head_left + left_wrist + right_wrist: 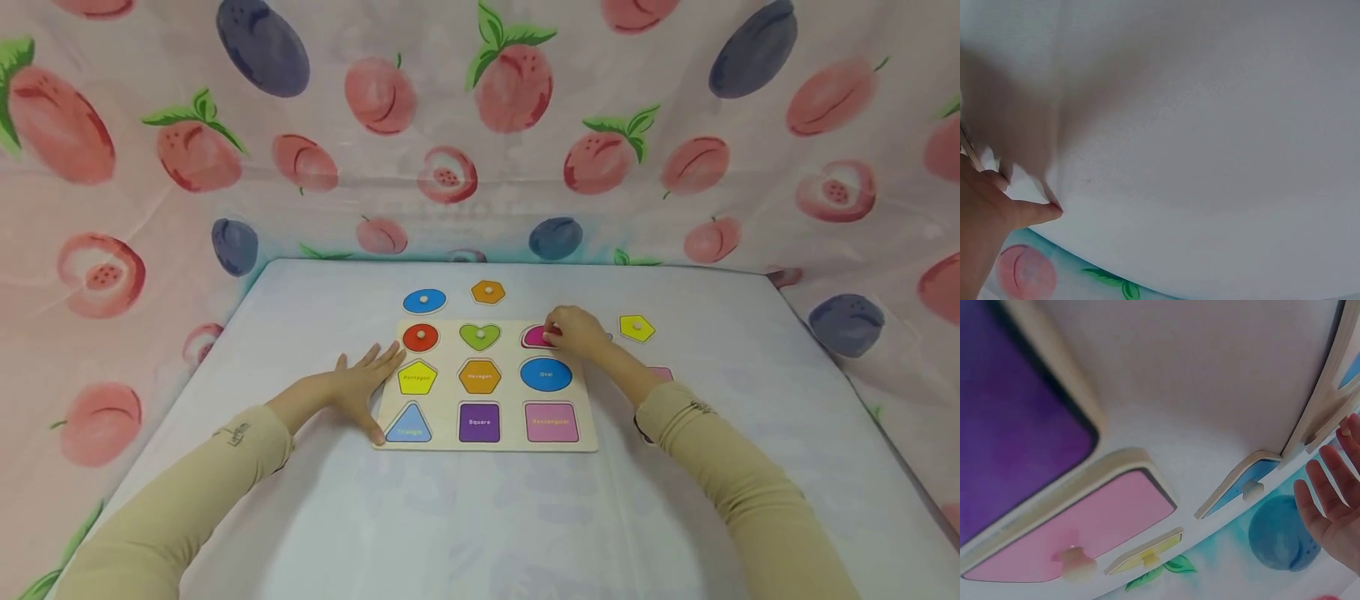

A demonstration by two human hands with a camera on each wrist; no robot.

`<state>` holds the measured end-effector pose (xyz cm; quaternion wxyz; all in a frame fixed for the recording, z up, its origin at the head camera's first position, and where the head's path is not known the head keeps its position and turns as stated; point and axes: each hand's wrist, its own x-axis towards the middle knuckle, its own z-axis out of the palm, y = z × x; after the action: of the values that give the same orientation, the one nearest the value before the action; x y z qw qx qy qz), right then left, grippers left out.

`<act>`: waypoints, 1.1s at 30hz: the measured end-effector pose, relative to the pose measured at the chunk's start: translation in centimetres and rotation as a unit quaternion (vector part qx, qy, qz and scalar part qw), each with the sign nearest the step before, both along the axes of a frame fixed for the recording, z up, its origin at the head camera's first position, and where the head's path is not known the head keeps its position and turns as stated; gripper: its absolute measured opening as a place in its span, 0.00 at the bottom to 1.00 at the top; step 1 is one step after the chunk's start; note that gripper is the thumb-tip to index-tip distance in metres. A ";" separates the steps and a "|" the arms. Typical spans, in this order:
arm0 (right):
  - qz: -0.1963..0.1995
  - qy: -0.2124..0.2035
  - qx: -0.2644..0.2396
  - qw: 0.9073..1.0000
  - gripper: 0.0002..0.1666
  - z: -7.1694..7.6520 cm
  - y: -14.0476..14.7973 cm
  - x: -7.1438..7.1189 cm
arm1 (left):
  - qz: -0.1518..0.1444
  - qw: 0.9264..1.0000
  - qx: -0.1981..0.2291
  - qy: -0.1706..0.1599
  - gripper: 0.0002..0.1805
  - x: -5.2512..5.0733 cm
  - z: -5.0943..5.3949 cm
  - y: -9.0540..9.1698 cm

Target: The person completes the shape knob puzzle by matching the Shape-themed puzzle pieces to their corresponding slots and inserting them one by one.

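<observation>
Head view: left hand (358, 390) spread on the left of the puzzle board (446, 417), right hand (579, 332) pinching the magenta piece (535, 337) at its top-right recess; left wrist: worktop (1210, 156) beside the hand; right wrist: pink piece (1113, 519), yellow piece (1132, 558)

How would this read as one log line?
left hand: touching left edge of board; right hand: pinching magenta piece at board's top right; placed: red circle, green heart; some loose: blue oval, orange hexagon
</observation>
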<state>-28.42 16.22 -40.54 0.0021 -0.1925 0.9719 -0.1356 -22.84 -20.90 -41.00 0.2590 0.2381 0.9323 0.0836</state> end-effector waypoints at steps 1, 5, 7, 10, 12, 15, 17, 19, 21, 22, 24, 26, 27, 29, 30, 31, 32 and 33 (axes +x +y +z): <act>0.001 0.002 0.000 1.000 0.11 -0.1 0.0 0.0 | -0.001 1.000 0.002 0.002 0.76 0.0 0.0 0.0; 0.001 0.005 -0.003 1.000 0.10 -0.2 -0.2 0.1 | -0.009 1.000 0.007 0.012 0.76 0.2 -0.2 -0.2; 0.002 0.007 -0.003 1.000 0.10 -0.3 -0.2 0.1 | -0.011 1.000 0.009 0.015 0.76 0.2 -0.3 -0.2; 0.001 0.007 -0.001 1.000 0.10 -0.4 -0.3 0.0 | -0.013 1.000 0.005 0.021 0.76 0.2 -0.4 -0.3; 0.001 0.007 0.001 1.000 0.10 -0.4 -0.3 -0.1 | -0.013 1.000 0.002 0.026 0.76 0.1 -0.5 -0.3; 0.001 0.007 0.004 1.000 0.09 -0.4 -0.4 -0.2 | -0.014 0.999 -0.003 0.031 0.76 0.1 -0.5 -0.3; 0.002 0.009 0.006 1.000 0.09 -0.4 -0.5 -0.3 | -0.016 0.999 -0.004 0.033 0.76 0.1 -0.4 -0.3; 0.002 0.009 0.007 1.000 0.09 -0.4 -0.5 -0.4 | -0.017 0.999 -0.006 0.033 0.76 0.1 -0.2 -0.2; 0.003 0.005 0.008 1.000 0.09 -0.3 -0.5 -0.4 | -0.016 0.999 -0.005 0.029 0.76 0.1 -0.1 -0.1; 0.003 0.001 0.009 1.000 0.10 -0.3 -0.5 -0.4 | -0.015 1.000 -0.006 0.026 0.76 0.2 0.0 -0.1; 0.003 -0.007 0.009 1.000 0.10 -0.2 -0.6 -0.4 | -0.012 1.000 -0.006 0.019 0.76 0.2 0.0 0.0; 0.003 -0.018 0.008 1.000 0.10 -0.3 -0.6 -0.4 | -0.011 1.000 -0.005 0.014 0.76 0.2 0.0 0.0; 0.002 -0.022 0.005 1.000 0.09 -0.3 -0.6 -0.3 | -0.011 1.000 -0.006 0.013 0.76 0.2 0.0 0.0; 0.003 -0.025 0.000 1.000 0.08 -0.4 -0.6 -0.3 | -0.012 1.000 -0.007 0.012 0.76 0.2 0.0 0.0; 0.004 -0.024 -0.003 1.000 0.07 -0.4 -0.6 -0.3 | -0.013 1.000 -0.008 0.014 0.76 0.2 0.0 0.0; 0.005 -0.023 -0.006 1.000 0.06 -0.4 -0.6 -0.2 | -0.013 1.000 -0.007 0.014 0.75 0.2 0.0 0.0; 0.006 -0.021 -0.009 1.000 0.06 -0.4 -0.6 -0.2 | -0.013 1.000 -0.006 0.014 0.75 0.2 0.0 0.0; 0.007 -0.019 -0.012 1.000 0.06 -0.4 -0.6 -0.2 | -0.014 1.000 -0.005 0.015 0.75 0.1 0.0 -0.1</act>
<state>-28.63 15.59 -40.97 0.0193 -0.1964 0.9687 -0.1504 -22.70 -20.98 -40.95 0.2477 0.2509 0.9330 0.0720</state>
